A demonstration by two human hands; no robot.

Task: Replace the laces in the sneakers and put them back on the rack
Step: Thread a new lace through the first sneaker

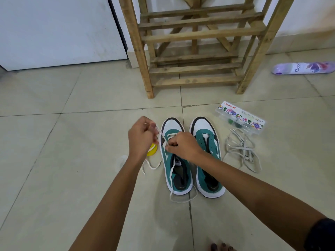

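Left hand [141,137] pinches the white lace [161,137] taut; right hand [182,145] grips it at the left sneaker's [178,175] eyelets, on the floor [72,160].

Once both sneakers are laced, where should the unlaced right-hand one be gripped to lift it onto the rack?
Grip the teal sneaker at its heel collar, coming from above on the person's side: the opening faces up and the heel points toward them, so fingers can hook inside the rim. The wooden rack stands just beyond the toes.

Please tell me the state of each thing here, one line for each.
left sneaker: partly laced
right sneaker: unlaced
white lace: pinched by both hands
left hand: pulling lace
right hand: pinching lace
grey laces: loose on floor
rack: no shoes visible
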